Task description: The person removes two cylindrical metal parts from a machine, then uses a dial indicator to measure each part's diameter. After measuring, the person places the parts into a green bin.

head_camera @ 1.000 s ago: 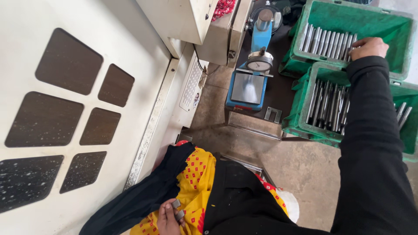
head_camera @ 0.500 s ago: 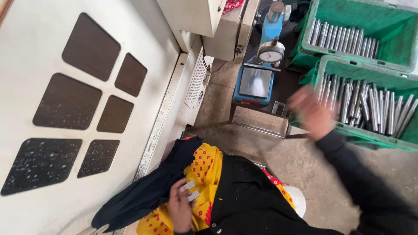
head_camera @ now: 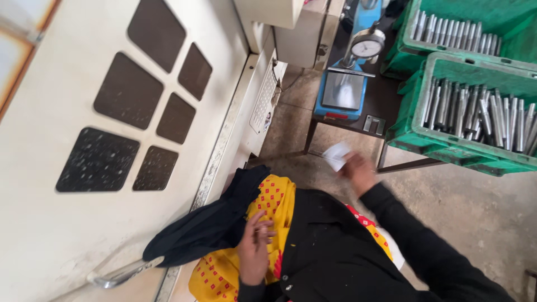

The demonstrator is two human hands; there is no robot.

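Note:
My right hand [head_camera: 358, 172] is drawn back close to my body, blurred by motion, and grips a small white paper-like piece [head_camera: 335, 155]. It hangs over the floor in front of the low dark stand. My left hand [head_camera: 254, 249] rests against the yellow red-dotted cloth [head_camera: 268, 198] at my waist, beside a black garment [head_camera: 215, 221]. Its fingers are slightly apart and curled, and I cannot see whether anything lies in them. Several grey metal rods [head_camera: 475, 112] lie in the nearer green crate [head_camera: 447, 148].
A second green crate [head_camera: 442, 17] with rods stands behind the first. A blue gauge stand with a round dial [head_camera: 366, 47] sits on the dark stand. A cream machine door [head_camera: 72, 72] with dark windows fills the left, with a metal handle [head_camera: 120, 275] at the bottom.
My right hand left the far crate of rods and swung back toward my body, now with a white piece in it. My left hand rose slightly against the yellow cloth.

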